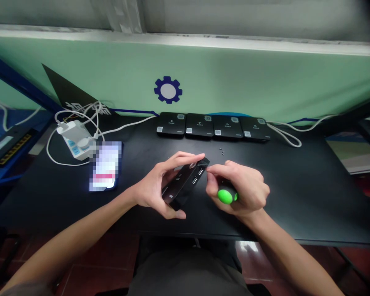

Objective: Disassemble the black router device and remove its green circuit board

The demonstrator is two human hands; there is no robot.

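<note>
My left hand point(160, 185) is wrapped round a black set-top box point(185, 179), tilted up above the desk. Two USB ports show on the side edge facing right. Inside my closed right hand point(242, 187) is a screwdriver point(226, 195) with a black and green handle, its butt end towards me. The shaft and tip are hidden by the fingers. My right thumb and forefinger are close to the box's port side; whether they touch it I cannot tell. A few tiny screws point(222, 151) lie on the desk beyond my hands.
Several similar black boxes point(200, 126) lie in a row at the desk's point(311, 197) back edge. To the left are a lit phone point(105, 166) and a white power strip point(75, 139) with tangled cables. A white cable loop point(288, 137) lies back right.
</note>
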